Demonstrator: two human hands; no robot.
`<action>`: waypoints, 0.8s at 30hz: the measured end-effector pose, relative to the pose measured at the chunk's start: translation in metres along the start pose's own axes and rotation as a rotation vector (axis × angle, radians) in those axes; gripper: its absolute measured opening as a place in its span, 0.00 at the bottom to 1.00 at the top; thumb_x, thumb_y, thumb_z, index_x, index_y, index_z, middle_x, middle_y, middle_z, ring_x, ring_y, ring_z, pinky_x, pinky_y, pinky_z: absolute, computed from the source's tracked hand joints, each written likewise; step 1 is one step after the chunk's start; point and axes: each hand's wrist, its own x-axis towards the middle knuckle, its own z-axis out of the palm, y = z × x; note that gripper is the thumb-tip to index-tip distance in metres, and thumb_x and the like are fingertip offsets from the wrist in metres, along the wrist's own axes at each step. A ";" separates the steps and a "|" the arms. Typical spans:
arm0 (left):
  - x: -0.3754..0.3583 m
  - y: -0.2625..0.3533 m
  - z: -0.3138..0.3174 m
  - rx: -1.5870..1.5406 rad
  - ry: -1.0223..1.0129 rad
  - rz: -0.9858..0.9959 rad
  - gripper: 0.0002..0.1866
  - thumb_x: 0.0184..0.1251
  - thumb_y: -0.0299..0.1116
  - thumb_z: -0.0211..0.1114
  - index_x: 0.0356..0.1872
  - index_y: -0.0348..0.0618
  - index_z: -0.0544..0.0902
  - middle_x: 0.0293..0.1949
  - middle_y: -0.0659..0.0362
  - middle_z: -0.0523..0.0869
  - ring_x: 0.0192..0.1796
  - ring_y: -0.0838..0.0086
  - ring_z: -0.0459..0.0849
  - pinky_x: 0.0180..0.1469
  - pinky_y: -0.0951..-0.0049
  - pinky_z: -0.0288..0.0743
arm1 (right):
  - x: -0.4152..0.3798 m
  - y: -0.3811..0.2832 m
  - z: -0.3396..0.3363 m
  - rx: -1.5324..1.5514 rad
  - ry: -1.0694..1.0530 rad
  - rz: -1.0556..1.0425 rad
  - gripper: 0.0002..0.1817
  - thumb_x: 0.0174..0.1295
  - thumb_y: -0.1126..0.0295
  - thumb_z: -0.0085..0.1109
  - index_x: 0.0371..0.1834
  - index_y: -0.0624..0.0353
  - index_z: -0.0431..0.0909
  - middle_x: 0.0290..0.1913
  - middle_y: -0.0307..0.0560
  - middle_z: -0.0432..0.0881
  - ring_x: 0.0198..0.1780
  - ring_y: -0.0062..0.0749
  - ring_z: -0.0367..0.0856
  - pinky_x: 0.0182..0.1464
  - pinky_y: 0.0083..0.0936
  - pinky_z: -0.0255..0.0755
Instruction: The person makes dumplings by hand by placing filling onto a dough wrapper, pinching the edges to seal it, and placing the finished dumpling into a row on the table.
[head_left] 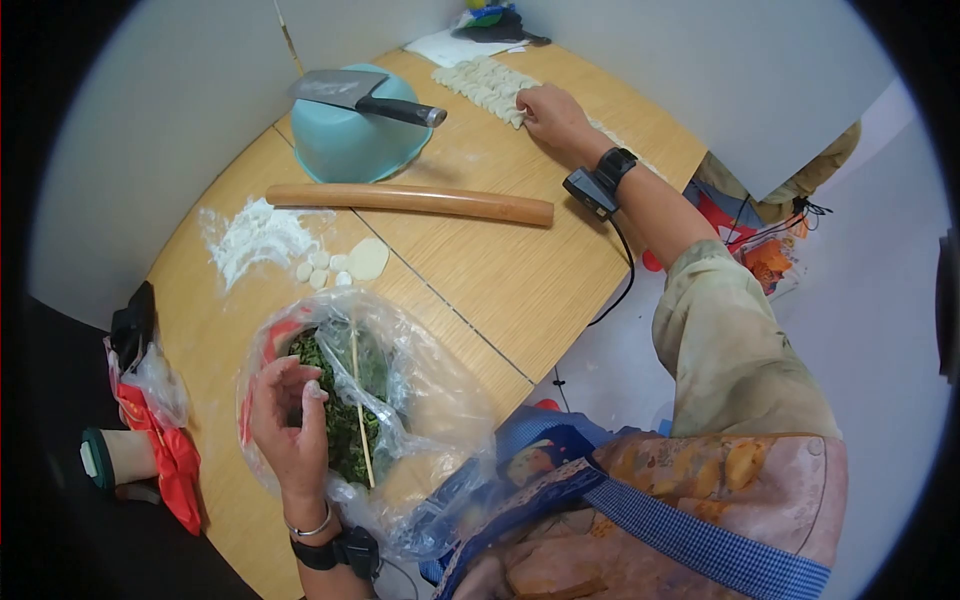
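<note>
My right hand (pixel 548 118) reaches to the far side of the table, its fingers closed around a dumpling at the edge of the rows of pale dumplings (pixel 480 84). The hand partly hides those rows. My left hand (pixel 290 415) hovers over a clear plastic bag (pixel 450 400), empty, fingers loosely curled and thumb apart. Inside the bag is chopped green filling (pixel 345 455), with a thin pale stick (pixel 360 400), perhaps a chopstick, lying across it. Just beyond the bag lie a flat dough wrapper (pixel 369 259) and several small dough pieces (pixel 318 268).
A wooden rolling pin (pixel 410 202) lies across the table (pixel 480 290). Behind it, a cleaver (pixel 365 98) rests on an upturned turquoise bowl (pixel 350 145). Loose flour (pixel 255 240) spreads at the left. A red bag (pixel 175 460) hangs by the left edge. White partitions surround the table.
</note>
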 end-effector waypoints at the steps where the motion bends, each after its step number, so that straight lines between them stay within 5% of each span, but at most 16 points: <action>1: 0.000 0.000 0.000 -0.029 0.003 -0.017 0.15 0.66 0.20 0.58 0.53 0.37 0.74 0.41 0.57 0.82 0.38 0.78 0.80 0.40 0.80 0.75 | -0.001 0.000 0.000 0.003 0.029 -0.008 0.05 0.53 0.75 0.57 0.33 0.57 0.78 0.34 0.51 0.82 0.43 0.49 0.77 0.44 0.41 0.71; 14: -0.001 0.002 0.002 -0.056 0.029 -0.021 0.14 0.65 0.19 0.59 0.52 0.36 0.75 0.41 0.57 0.82 0.40 0.77 0.82 0.42 0.79 0.76 | -0.005 0.012 -0.020 -0.068 0.013 0.062 0.05 0.54 0.73 0.58 0.33 0.58 0.79 0.35 0.51 0.82 0.44 0.48 0.78 0.46 0.40 0.72; 16: 0.001 0.002 0.004 -0.051 0.040 -0.022 0.14 0.64 0.20 0.60 0.51 0.37 0.76 0.40 0.57 0.83 0.39 0.77 0.82 0.42 0.79 0.76 | -0.005 0.004 -0.014 0.065 0.237 0.025 0.05 0.54 0.71 0.58 0.32 0.58 0.79 0.34 0.51 0.82 0.41 0.47 0.79 0.43 0.40 0.73; 21: 0.000 0.000 -0.005 0.025 0.019 -0.018 0.13 0.66 0.21 0.59 0.51 0.36 0.76 0.41 0.57 0.83 0.41 0.77 0.82 0.43 0.78 0.78 | -0.003 -0.082 -0.055 0.342 0.295 -0.175 0.08 0.57 0.66 0.61 0.31 0.59 0.78 0.30 0.48 0.80 0.33 0.39 0.80 0.37 0.31 0.73; 24: 0.002 0.000 0.000 -0.047 0.043 0.027 0.12 0.62 0.20 0.61 0.48 0.37 0.78 0.37 0.59 0.84 0.35 0.80 0.82 0.38 0.81 0.76 | -0.015 -0.149 -0.077 0.539 0.042 -0.302 0.06 0.60 0.71 0.60 0.36 0.62 0.79 0.32 0.43 0.80 0.34 0.27 0.79 0.37 0.26 0.72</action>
